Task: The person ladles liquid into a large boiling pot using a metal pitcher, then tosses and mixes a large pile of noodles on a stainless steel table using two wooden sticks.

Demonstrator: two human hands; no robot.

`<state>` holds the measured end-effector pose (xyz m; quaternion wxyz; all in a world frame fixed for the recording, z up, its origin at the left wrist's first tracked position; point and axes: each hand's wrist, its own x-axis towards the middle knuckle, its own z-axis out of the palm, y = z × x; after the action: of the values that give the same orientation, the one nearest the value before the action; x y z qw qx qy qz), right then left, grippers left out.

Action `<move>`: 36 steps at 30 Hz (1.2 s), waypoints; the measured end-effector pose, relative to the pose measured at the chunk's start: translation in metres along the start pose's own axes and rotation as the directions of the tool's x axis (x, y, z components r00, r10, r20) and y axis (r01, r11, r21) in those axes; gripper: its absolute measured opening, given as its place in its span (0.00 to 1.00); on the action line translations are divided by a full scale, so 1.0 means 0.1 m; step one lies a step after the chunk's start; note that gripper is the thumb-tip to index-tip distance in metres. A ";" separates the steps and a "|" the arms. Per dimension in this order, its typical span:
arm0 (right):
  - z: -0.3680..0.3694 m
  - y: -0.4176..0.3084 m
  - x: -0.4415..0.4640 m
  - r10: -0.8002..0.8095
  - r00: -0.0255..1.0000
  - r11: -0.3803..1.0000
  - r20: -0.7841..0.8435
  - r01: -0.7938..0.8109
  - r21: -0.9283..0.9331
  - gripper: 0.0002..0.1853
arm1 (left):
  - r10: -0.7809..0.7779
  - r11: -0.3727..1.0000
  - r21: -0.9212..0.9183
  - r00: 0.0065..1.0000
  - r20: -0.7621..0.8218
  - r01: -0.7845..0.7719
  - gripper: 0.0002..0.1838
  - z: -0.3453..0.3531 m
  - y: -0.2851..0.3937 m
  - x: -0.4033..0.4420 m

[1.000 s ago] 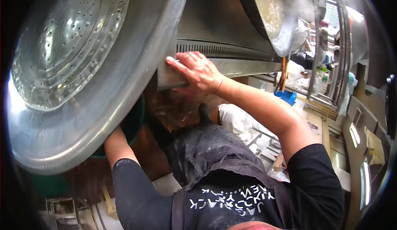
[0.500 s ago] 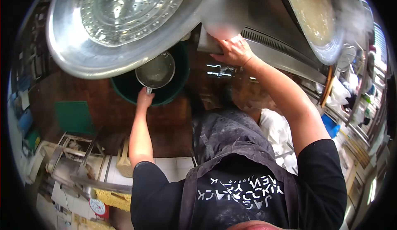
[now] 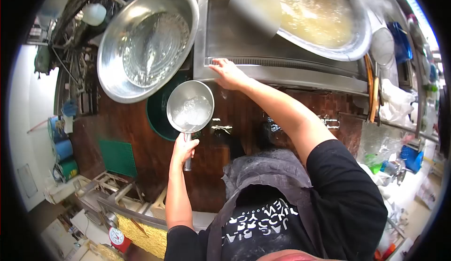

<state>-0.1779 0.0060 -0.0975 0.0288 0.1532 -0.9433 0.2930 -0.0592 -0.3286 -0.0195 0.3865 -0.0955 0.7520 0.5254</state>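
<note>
A round metal dipper [image 3: 190,106] with a straight tubular handle is in my left hand [image 3: 184,149]. My fingers are wrapped round the handle, and clear liquid lies in the dipper. Behind it stands a dark green tub [image 3: 157,113], partly hidden by the dipper and by a large metal basin [image 3: 110,73] with clear liquid in it. My right hand [image 3: 230,74] rests at the front left corner of the steel stove [image 3: 300,75], beside its slotted vent, with fingers stretched out and nothing seen in them. A wide pan [image 3: 319,54] of cloudy yellowish liquid sits on the stove.
A green mat [image 3: 117,158] lies on the wet brown floor [image 3: 206,186]. At lower left stand a metal-framed stool, a tray of yellow noodle-like strands [image 3: 145,237] and a red dial scale [image 3: 117,236]. Wooden handles [image 3: 374,92] hang at the stove's right end.
The dipper in my left hand has come up out of the green tub, towards the right. My right hand stays at the stove corner. The camera view has shifted, showing more of the basin and pan.
</note>
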 end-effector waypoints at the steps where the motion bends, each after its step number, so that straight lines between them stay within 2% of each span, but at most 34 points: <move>1: -0.18 0.00 -0.17 -0.016 0.999 1.000 -0.033 0.017 0.011 0.35 | 0.032 0.999 -0.023 0.999 0.013 -0.031 0.22 0.12 0.22 -0.12; 2: -0.34 0.05 -0.40 -0.053 0.991 0.997 -0.120 0.060 0.057 0.33 | 0.069 0.997 -0.049 0.997 0.022 -0.068 0.21 0.23 0.45 -0.21; 4: -0.64 0.19 -0.94 -0.008 0.979 0.991 -0.204 0.036 0.131 0.30 | 0.148 0.987 -0.070 0.988 0.051 -0.145 0.20 0.45 0.91 -0.36; 7: -1.08 0.45 -1.77 0.142 0.964 0.979 -0.225 -0.104 0.173 0.25 | 0.256 0.966 -0.064 0.964 0.080 -0.251 0.17 0.75 1.49 -0.38; 9: -1.31 0.62 -2.28 0.219 0.936 0.967 -0.274 -0.170 0.192 0.21 | 0.282 0.959 0.011 0.955 0.096 -0.284 0.15 0.88 1.95 -0.36; 12: -1.58 0.79 -2.97 0.342 0.881 0.932 -0.325 -0.275 0.236 0.20 | 0.285 0.912 0.278 0.954 0.096 -0.300 0.12 1.23 2.78 -0.40; 14: -1.68 0.86 -3.37 0.405 0.843 0.909 -0.354 -0.330 0.253 0.20 | 0.297 0.884 0.340 0.947 0.118 -0.320 0.12 1.31 3.12 -0.10; 15: -1.72 0.88 -3.55 0.431 0.825 0.898 -0.365 -0.352 0.265 0.19 | 0.295 0.871 0.388 0.952 0.079 -0.302 0.11 1.47 3.41 -0.15; 17: -1.74 0.88 -3.91 0.479 0.792 0.874 -0.377 -0.393 0.286 0.19 | 0.311 0.755 0.572 0.943 0.122 -0.322 0.06 1.58 3.80 0.06; 20: -1.64 0.98 -4.29 0.511 0.753 0.859 -0.414 -0.428 0.282 0.19 | 0.349 0.565 0.774 0.932 0.092 -0.288 0.06 1.90 4.36 0.17; 22: -1.65 0.95 -4.45 0.566 0.720 0.824 -0.402 -0.474 0.312 0.19 | 0.330 0.423 0.879 0.941 0.075 -0.218 0.07 2.07 4.69 0.30; 23: -1.65 0.93 -4.52 0.593 0.703 0.805 -0.393 -0.495 0.328 0.19 | 0.441 0.168 0.947 0.880 0.177 -0.274 0.09 2.13 4.79 0.46; 24: -1.63 0.95 -4.58 0.579 0.701 0.815 -0.416 -0.486 0.316 0.19 | 0.390 -0.098 0.972 0.890 0.235 -0.214 0.10 2.33 4.97 0.36; 25: -1.63 0.95 -4.61 0.590 0.693 0.807 -0.414 -0.494 0.323 0.19 | 0.367 -0.438 0.875 0.847 0.385 -0.208 0.09 2.33 5.06 0.63; 26: -1.63 0.94 -4.64 0.602 0.685 0.798 -0.410 -0.503 0.331 0.19 | 0.334 -0.724 0.675 0.783 0.525 -0.144 0.09 2.33 5.16 0.91; 27: -1.61 0.93 -4.67 0.614 0.678 0.789 -0.404 -0.513 0.338 0.19 | 0.540 -0.293 0.956 0.823 0.178 -0.015 0.11 2.44 5.22 1.18; 29: -1.60 0.91 -4.70 0.608 0.678 0.793 -0.413 -0.509 0.334 0.19 | 0.616 -0.063 0.996 0.788 -0.016 0.070 0.13 2.71 5.38 0.96; 31: -1.61 0.89 -4.65 0.600 0.679 0.800 -0.423 -0.502 0.329 0.18 | 0.631 -0.004 0.996 0.773 -0.064 0.086 0.16 3.09 5.51 0.35; 32: -1.61 0.86 -4.61 0.596 0.681 0.803 -0.426 -0.498 0.327 0.18 | 0.696 -0.054 0.997 0.718 -0.006 0.061 0.16 3.13 5.54 0.39; 33: -1.62 0.84 -4.55 0.590 0.684 0.807 -0.429 -0.494 0.324 0.18 | 0.672 -0.093 0.993 0.740 0.013 0.066 0.17 3.24 5.61 0.21; 35: -1.60 0.79 -4.39 0.560 0.710 0.828 -0.428 -0.458 0.323 0.17 | 0.740 0.126 0.991 0.662 -0.123 0.043 0.18 3.26 5.76 0.54; 36: -1.58 0.77 -4.29 0.546 0.725 0.836 -0.421 -0.442 0.324 0.17 | 0.783 0.105 0.992 0.610 -0.124 0.068 0.18 3.27 5.74 0.52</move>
<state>0.2017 0.2713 -0.0707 0.1752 -0.1833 -0.8747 0.4130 -0.2529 0.2145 0.3081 -0.0923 0.1954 0.9754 -0.0425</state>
